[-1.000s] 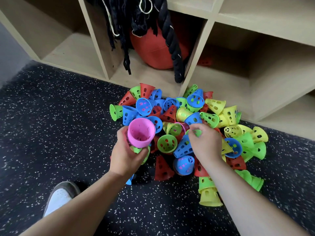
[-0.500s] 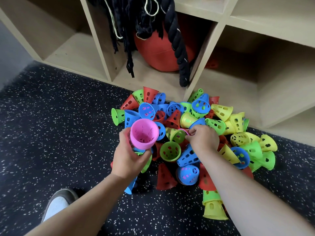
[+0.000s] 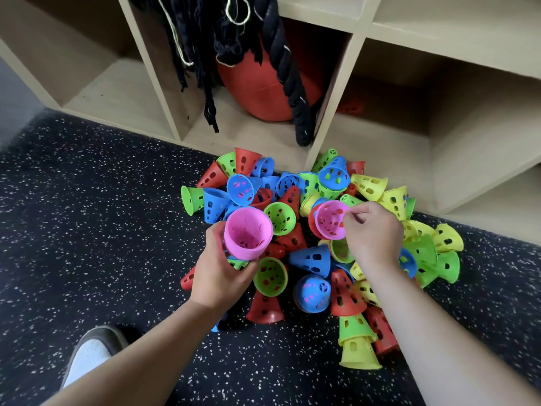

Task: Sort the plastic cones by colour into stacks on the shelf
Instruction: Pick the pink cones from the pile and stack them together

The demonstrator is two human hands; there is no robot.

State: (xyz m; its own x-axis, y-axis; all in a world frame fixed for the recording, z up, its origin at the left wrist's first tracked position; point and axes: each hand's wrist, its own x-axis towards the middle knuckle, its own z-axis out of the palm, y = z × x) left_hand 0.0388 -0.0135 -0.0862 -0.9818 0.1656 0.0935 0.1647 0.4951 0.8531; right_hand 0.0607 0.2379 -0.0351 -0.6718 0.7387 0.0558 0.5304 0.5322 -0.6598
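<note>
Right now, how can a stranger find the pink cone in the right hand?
A cone pile lies before the wooden shelf. Near its middle, the right hand pinches a pink cone by its rim. The only other pink cone sits in the left hand.

- The floor [image 3: 87, 230] is dark rubber flecked with white.
- A pile of cones [image 3: 310, 259] in red, blue, green and yellow lies heaped on it, the far edge right against the foot of the shelf [image 3: 333, 98].
- At the pile's near edge a red cone [image 3: 265, 306] stands on its wide rim; to its right sits a nested yellow pair [image 3: 357, 347].
- A shoe [image 3: 87, 356] rests on the floor at lower left, well apart from the pile.
- The shelf is pale wood with open compartments at floor level.
- In the middle compartment an orange-red ball [image 3: 263, 92] sits on the bottom board, and a thick black rope [image 3: 289, 77] hangs in front of it, its end down at the board.
- In the right compartment a single red cone [image 3: 351, 106] lies at the back, in shadow.
</note>
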